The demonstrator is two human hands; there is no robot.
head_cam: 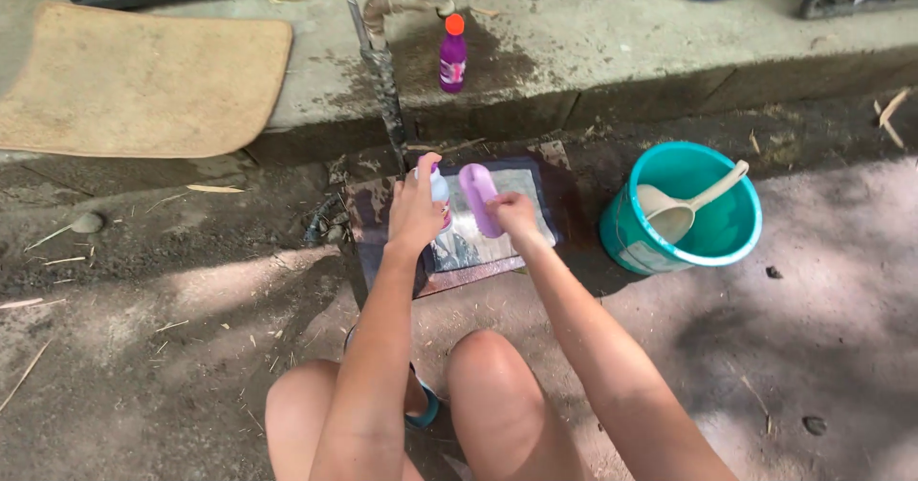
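Purple bottle [477, 196] gripped in right hand [514, 213], beside left hand [415, 208].

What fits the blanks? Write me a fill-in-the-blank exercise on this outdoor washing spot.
1. The right hand holds a ____ cup.
2. The left hand grips a small bottle beside the cup, over a flat board below the ____.
3. A pale ladle rests inside the teal ____.
4. The purple bottle on the concrete step has an ____ cap.

Missing words: purple; tap; bucket; orange
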